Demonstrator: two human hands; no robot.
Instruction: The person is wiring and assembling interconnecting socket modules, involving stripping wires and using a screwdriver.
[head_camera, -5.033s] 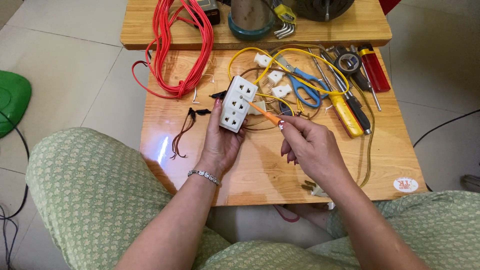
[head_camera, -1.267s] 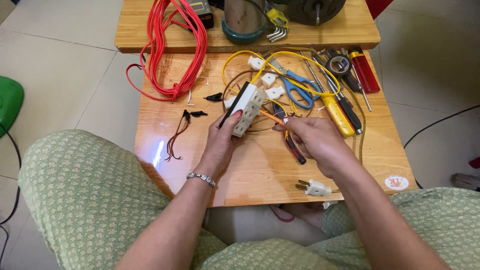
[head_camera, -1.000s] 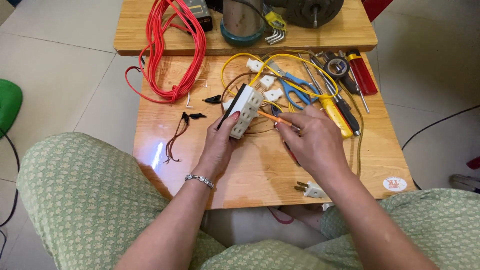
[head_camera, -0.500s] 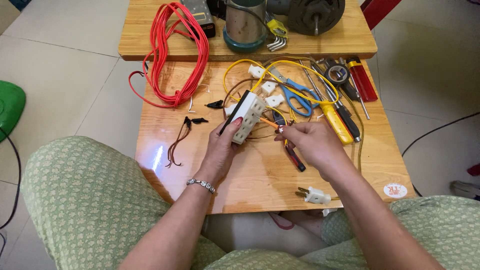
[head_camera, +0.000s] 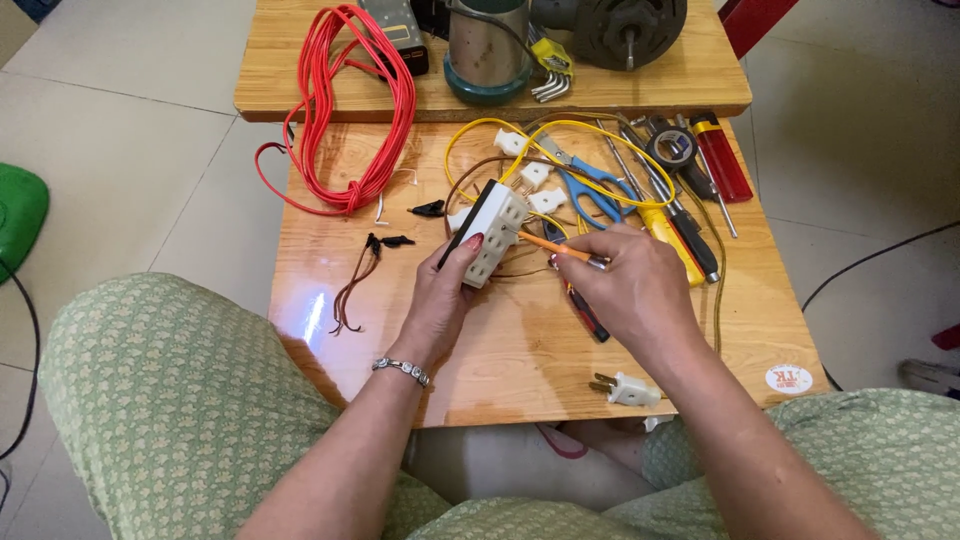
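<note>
Since half a second ago, little has shifted: the white multi-socket block (head_camera: 490, 232) stays tilted above the wooden table (head_camera: 520, 350), clasped from below by the left hand (head_camera: 440, 300). Just right of it, the right hand (head_camera: 630, 290) pinches an orange-handled screwdriver (head_camera: 555, 247), its tip touching the block's face. A white plug (head_camera: 625, 387) lies near the table's front edge.

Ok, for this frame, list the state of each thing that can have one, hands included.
Left hand: gripping the white socket block, tilted off the table.
Right hand: pinching an orange screwdriver, tip at the block.
Blue scissors: closed, lying flat.
White plug: unplugged, lying loose.
Red cable: coiled.
</note>
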